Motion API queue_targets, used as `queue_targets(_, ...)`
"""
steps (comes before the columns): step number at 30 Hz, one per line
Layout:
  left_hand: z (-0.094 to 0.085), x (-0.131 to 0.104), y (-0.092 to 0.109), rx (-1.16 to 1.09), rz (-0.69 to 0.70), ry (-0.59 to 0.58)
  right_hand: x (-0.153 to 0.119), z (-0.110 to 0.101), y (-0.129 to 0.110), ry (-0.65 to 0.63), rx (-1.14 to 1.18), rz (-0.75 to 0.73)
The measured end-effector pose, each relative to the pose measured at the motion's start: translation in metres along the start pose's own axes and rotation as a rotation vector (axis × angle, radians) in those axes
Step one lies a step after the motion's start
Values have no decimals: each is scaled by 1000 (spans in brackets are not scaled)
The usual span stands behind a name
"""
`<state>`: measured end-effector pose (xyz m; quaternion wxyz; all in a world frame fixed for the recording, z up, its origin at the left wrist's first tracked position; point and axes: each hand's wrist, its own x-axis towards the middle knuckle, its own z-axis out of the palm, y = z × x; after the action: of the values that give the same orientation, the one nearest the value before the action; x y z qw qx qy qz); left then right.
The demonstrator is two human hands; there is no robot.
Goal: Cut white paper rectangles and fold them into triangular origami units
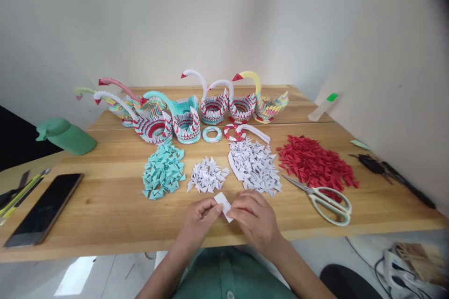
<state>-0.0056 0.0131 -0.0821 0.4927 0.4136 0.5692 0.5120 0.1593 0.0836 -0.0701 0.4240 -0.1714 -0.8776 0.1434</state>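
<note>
Green shirt (206, 273) nearest, my L hand (199, 218) & R hand (258, 218) have white slip (223, 202) pinched btwn fingers (213, 214), just in front of small white pile (207, 175); paper swans (242, 104) behind it look done, teal pcs (163, 170) L of it folded, slip prob. not yet triangular.

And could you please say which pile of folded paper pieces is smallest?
The small white paper pile, between the turquoise paper pile and the larger white paper pile; the others are visibly bigger.
</note>
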Motion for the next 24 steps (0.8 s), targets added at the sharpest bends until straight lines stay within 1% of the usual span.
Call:
queue_targets(5,2,-3,0,132,64,61,-3,-2,3,-9,25,65)
queue_targets(11,7,-9,7,264,201,102,-3,-5,2,-16,146,189)
queue_targets(13,7,-10,8,260,202,100,-3,-6,2,-43,135,172)
queue_targets(16,7,-9,8,235,178,103,-5,-7,2,-79,75,87)
queue_targets(18,7,-8,7,230,174,100,-5,-7,2,-83,65,43)
queue_targets(20,7,-8,5,237,177,96,-5,-6,2,-78,96,42)
queue_targets(22,7,-9,4,264,196,105,-5,-6,1,-58,154,100)
queue_targets(24,7,-11,3,307,238,120,-4,-5,-1,-31,232,205)
